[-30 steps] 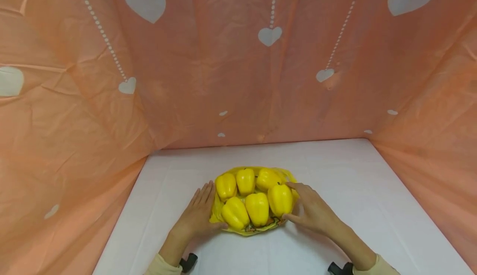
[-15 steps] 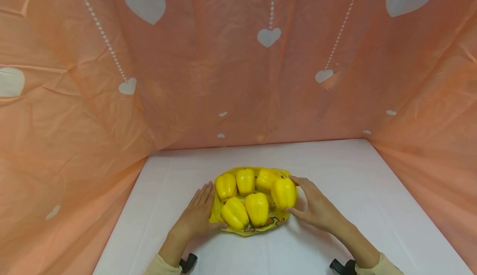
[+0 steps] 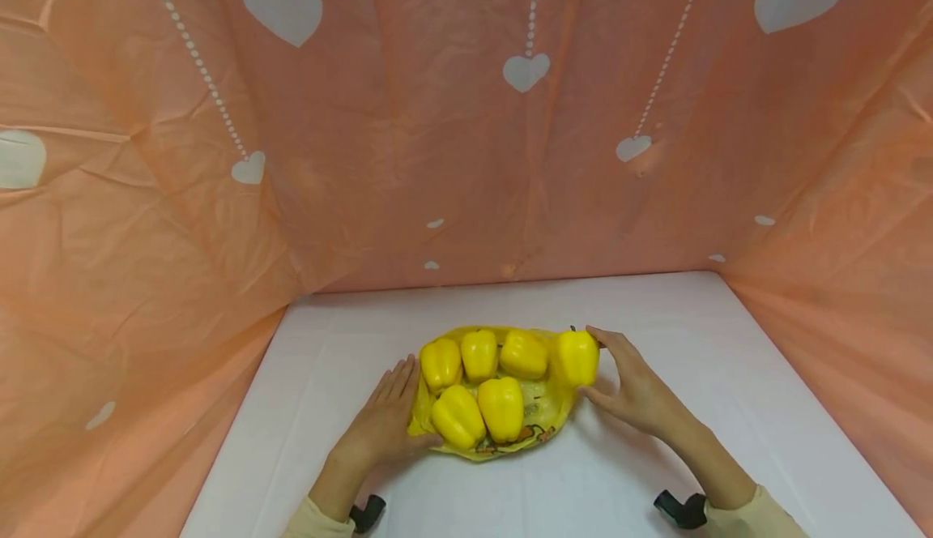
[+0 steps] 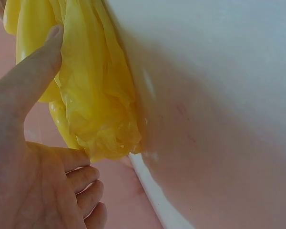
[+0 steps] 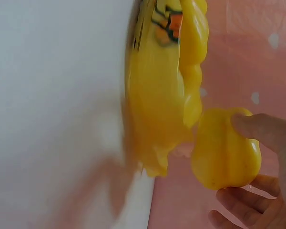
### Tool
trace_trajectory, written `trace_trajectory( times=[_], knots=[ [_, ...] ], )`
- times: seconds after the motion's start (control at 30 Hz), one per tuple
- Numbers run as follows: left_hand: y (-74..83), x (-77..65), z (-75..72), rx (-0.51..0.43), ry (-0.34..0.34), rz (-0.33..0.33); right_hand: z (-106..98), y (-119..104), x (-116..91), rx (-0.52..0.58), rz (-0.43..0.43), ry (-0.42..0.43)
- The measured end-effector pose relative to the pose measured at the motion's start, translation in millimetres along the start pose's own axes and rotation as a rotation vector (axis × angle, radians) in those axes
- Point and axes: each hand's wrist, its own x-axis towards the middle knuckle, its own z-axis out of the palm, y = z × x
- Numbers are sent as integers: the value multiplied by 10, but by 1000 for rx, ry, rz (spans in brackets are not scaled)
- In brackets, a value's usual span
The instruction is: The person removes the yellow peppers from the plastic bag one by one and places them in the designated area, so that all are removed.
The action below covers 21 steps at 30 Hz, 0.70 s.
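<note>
Between thumb and fingers, my right hand (image 3: 634, 384) grips a yellow bell pepper (image 3: 579, 357) at the right edge of a yellow plastic bag (image 3: 543, 408). In the right wrist view that bell pepper (image 5: 225, 149) hangs apart from the bag (image 5: 155, 95), held from the side. Several other yellow bell peppers (image 3: 502, 408) lie on the spread bag in two rows. My left hand (image 3: 386, 416) rests at the bag's left side with fingers straight. In the left wrist view, the left thumb lies on the crumpled bag (image 4: 97, 86) and the fingertips are at its lower edge.
The bag sits on a white table (image 3: 350, 327). Peach sheeting (image 3: 466, 157) printed with white hearts stands behind the table and along both sides. A black wrist mount (image 3: 680, 509) shows below the right hand, another (image 3: 368, 514) below the left.
My right hand has lifted one bell pepper from the bag's front right and carried it right and away from me, baring part of the printed bag. The left hand stays put.
</note>
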Motion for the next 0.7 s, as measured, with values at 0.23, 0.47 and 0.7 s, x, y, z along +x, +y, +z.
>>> trace_trajectory(
  times=[0.23,0.47,0.7],
  knots=[
    [-8,1,10,-3,1,-1,-89,124,20,-5,26,-13],
    [-7,4,12,-3,11,3,-149,253,70,-14,27,-20],
    [-7,14,12,-3,17,8,-208,354,126,-3,52,-52]
  ],
)
